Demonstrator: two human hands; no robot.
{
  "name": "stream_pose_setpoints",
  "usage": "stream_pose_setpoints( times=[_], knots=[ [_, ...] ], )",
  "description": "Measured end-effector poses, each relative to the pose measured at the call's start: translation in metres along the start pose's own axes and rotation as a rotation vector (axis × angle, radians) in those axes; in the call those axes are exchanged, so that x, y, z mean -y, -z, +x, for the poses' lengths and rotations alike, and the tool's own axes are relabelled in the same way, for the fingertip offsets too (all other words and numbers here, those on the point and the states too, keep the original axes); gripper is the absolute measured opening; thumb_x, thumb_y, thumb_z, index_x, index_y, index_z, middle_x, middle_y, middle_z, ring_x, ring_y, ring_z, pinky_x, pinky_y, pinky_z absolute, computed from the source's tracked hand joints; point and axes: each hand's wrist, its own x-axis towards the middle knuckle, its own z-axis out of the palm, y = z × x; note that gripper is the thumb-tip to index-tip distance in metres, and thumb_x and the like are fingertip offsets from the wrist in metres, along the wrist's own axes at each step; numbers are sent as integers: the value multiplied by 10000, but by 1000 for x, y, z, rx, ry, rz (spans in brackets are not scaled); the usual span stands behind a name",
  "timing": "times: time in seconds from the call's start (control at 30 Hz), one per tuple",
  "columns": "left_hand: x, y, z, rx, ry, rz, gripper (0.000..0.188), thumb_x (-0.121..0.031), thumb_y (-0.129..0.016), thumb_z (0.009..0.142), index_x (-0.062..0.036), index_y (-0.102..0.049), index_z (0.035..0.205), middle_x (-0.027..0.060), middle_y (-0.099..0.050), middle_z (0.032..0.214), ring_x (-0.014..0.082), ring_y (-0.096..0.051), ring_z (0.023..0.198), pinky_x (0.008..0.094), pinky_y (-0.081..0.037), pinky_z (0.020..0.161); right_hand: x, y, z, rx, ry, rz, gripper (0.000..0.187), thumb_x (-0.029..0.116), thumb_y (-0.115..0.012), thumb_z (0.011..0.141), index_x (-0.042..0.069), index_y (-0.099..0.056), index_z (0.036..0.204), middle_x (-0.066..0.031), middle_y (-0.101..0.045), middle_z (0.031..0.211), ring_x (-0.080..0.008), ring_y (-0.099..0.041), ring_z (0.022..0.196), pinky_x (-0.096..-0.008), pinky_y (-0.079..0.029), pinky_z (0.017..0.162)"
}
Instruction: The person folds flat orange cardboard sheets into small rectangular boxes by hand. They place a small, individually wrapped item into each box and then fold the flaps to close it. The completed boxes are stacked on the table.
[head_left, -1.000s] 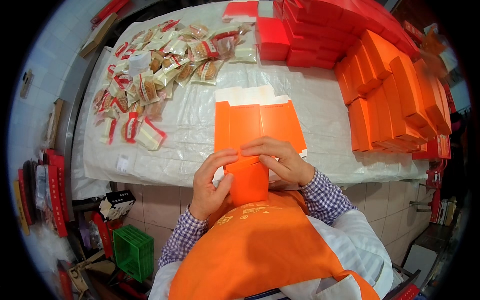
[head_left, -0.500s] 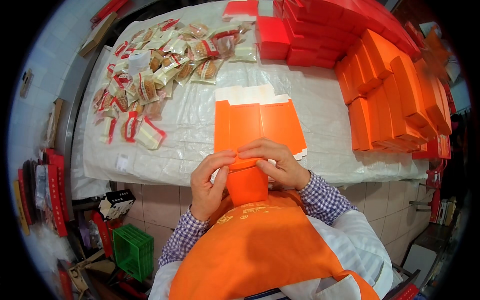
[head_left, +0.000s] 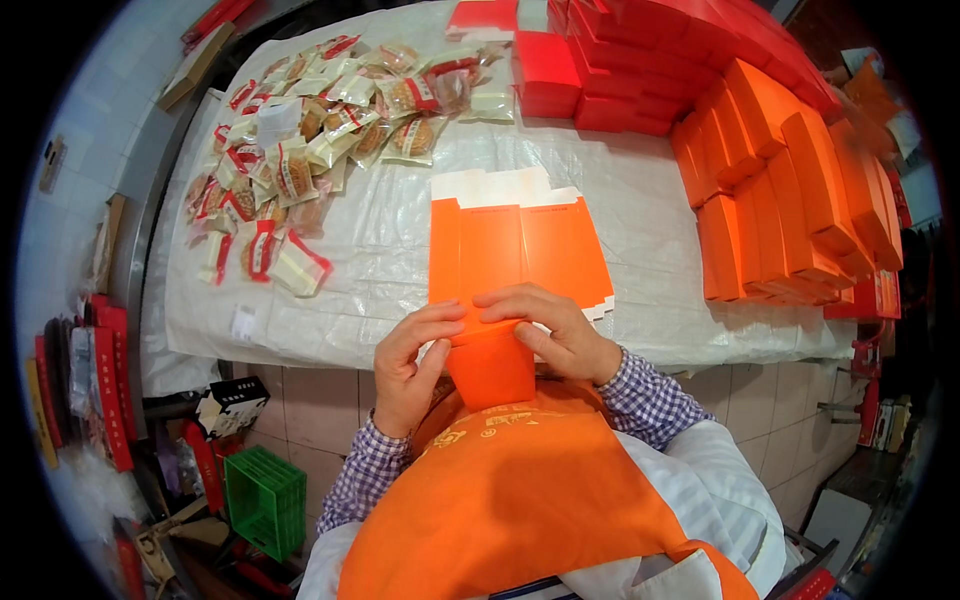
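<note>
An orange cardboard box stands against my apron at the table's front edge, with both my hands at its upper end. My left hand is curled at the box's upper left corner, thumb and fingers gripping the edge. My right hand bends over the upper right corner, with the fingers on top and the thumb at the near side. The box's far side is hidden by my fingers. Just beyond lie flat orange box blanks with white flaps, stacked on the table.
Wrapped round pastries are heaped at the back left of the white-covered table. Folded orange boxes stack up on the right, with red boxes behind. On the floor at lower left is a green crate.
My left hand has shifted slightly left and down along the box's edge. The box leans a little further left, while my right hand has barely moved.
</note>
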Motion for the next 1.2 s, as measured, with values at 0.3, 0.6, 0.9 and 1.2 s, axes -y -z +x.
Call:
stream_pose_setpoints(
  times=[0.3,0.6,0.9,1.2],
  knots=[
    [5,5,-1,21,55,-72,192,-27,-532,957,23,-654,1098,186,-622,1282,280,-581,1240,400,-446,1069,2,0,4,6,13,-50,328,146,-474,992,44,-650,1249,-159,-606,1357,-340,-555,1258,-434,-434,1069],
    [3,3,-2,8,59,-76,199,-15,-513,964,28,-660,1091,179,-627,1282,269,-580,1241,388,-443,1072,2,-2,4,-4,-1,-95,312,105,-477,984,40,-653,1234,-157,-610,1345,-336,-557,1252,-431,-438,1066],
    [7,-7,-4,-102,82,7,176,22,-549,929,29,-685,1040,174,-662,1239,277,-621,1194,379,-478,1027,4,-7,3,-4,2,-347,328,102,-575,934,45,-634,1252,-163,-596,1350,-352,-550,1246,-444,-456,1050],
    [7,-13,-8,-17,-135,400,310,-39,-572,908,-1,-681,1196,170,-636,1320,350,-539,1320,445,-405,1121,3,-6,-5,-55,-31,-208,462,111,-643,899,35,-579,1350,-182,-558,1397,-350,-544,1266,-428,-455,1059]
  ],
)
